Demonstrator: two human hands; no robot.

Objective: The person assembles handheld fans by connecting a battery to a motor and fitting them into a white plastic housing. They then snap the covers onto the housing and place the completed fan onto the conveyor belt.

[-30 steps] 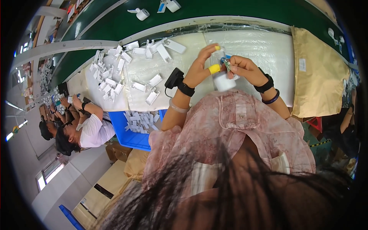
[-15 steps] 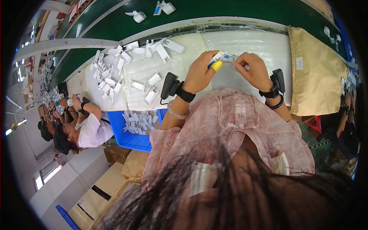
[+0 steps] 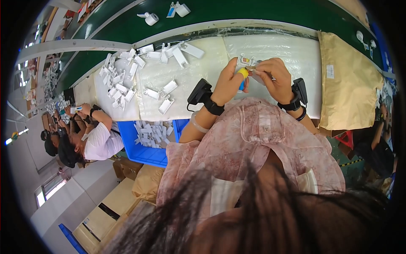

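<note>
My left hand (image 3: 228, 85), with a yellow cover on its thumb, is closed around a white plastic housing (image 3: 242, 60) with small coloured parts inside and some blue below. My right hand (image 3: 275, 78) meets it from the other side, fingers pinched at the housing's edge; a small brownish piece shows by the fingertips, too small to name. Both hands are over the wrapped worktop (image 3: 292, 51), close to my body. To the left lie several loose white plastic housings (image 3: 167, 104), with a larger heap (image 3: 116, 86) farther left.
A blue crate (image 3: 146, 157) with white parts stands beside me on the left. Brown paper (image 3: 351, 84) covers the worktop's right end. Beyond runs a green conveyor belt (image 3: 237, 10) carrying white devices (image 3: 149, 18). Other people (image 3: 99, 139) work at the left and far right.
The housing has been turned in my left hand, so its inner coloured parts now show. My right hand has come in against it, closer to the left.
</note>
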